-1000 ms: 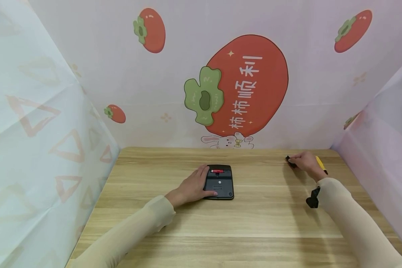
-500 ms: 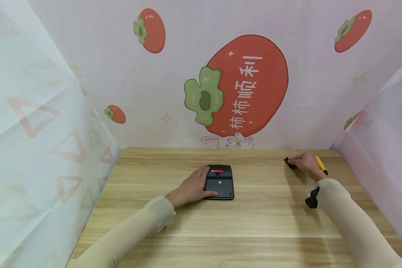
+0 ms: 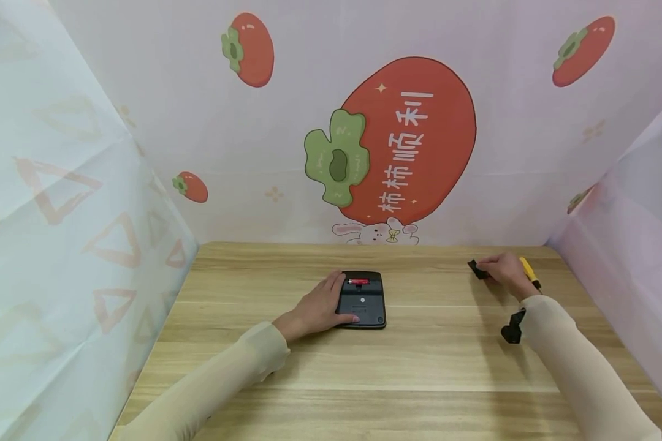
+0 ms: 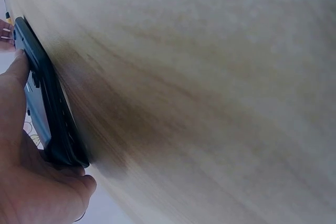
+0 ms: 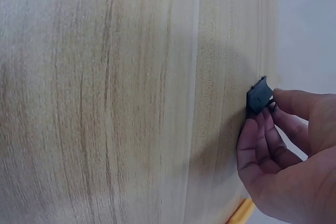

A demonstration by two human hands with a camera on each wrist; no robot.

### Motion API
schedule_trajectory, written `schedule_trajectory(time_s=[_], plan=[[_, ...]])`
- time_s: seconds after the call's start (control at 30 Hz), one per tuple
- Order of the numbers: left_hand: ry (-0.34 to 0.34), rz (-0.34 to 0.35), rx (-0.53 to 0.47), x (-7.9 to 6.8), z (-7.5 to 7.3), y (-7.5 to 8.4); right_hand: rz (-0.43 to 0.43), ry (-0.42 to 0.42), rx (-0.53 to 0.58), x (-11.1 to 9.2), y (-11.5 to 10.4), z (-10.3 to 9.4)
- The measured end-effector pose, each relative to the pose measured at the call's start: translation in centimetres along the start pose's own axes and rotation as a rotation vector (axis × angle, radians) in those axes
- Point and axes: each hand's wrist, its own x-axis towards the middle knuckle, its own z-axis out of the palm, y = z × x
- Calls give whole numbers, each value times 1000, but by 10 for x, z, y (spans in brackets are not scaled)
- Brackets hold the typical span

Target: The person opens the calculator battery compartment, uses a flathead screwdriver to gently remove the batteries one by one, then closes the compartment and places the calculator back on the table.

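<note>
A flat black device (image 3: 368, 311), much like a calculator turned face down, lies on the wooden table, its battery compartment uncovered. One red battery (image 3: 358, 282) sits in that compartment. My left hand (image 3: 315, 307) holds the device from its left side, the thumb on its back and the fingers around the far edge; the left wrist view shows the device's edge (image 4: 52, 98) from the side. At the right, my right hand (image 3: 504, 269) pinches a small black battery cover (image 3: 478, 269) close to the table. In the right wrist view the cover (image 5: 259, 96) sits between thumb and fingertips.
A screwdriver with a yellow handle (image 3: 528, 271) lies just beyond my right hand. A black wrist mount (image 3: 513, 327) hangs below the right sleeve. Printed cloth walls (image 3: 287, 135) stand at the back and both sides of the table (image 3: 419, 367).
Both hands stay almost where they were. The battery cover in my right hand has shifted very slightly; the device and the battery have not moved.
</note>
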Motion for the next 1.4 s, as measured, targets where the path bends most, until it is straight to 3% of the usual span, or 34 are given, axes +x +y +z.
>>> schedule_trajectory(time_s=[0.7, 1.4], plan=[[-5, -5, 0, 0, -1, 0, 62, 65, -38, 0, 0, 3], [2, -4, 23, 1, 1, -1, -59, 98, -267, -1, 1, -5]])
